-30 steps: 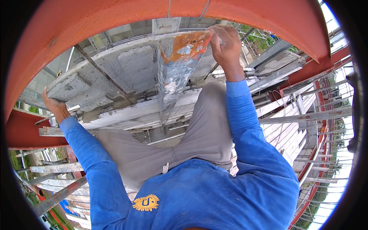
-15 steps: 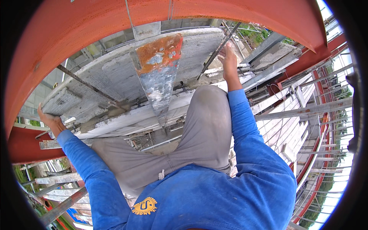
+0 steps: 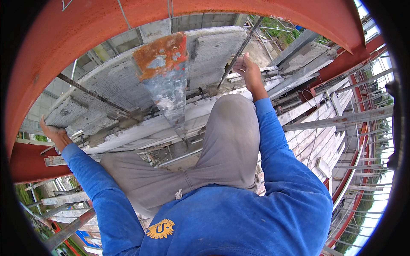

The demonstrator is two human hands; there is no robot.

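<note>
Stretched out to the far left, my left hand (image 3: 54, 133) wraps its fingers round the left end of a long grey cement-crusted board (image 3: 128, 89). Part of those fingers is hidden behind the end. My right hand (image 3: 251, 76) is raised beyond my knee, fingers extended and apart, holding nothing that I can see. It is close to a slanting steel bar (image 3: 240, 52) near the board's right end; whether it touches the bar I cannot tell. A tapering steel piece (image 3: 164, 77), rusty orange on top and grey below, stands upright in front of the board.
A large red steel beam (image 3: 179, 15) curves across the top. A ribbed rod (image 3: 92, 96) slants over the board's left part. White-stained planks (image 3: 318, 123) and grey scaffold pipes (image 3: 341, 123) lie to the right. Another pipe (image 3: 70, 229) is at lower left.
My right hand has drawn slightly down and left, its fingers now pointing more to the left. My left hand stays at the board's end. The tapering steel piece appears farther left in view.
</note>
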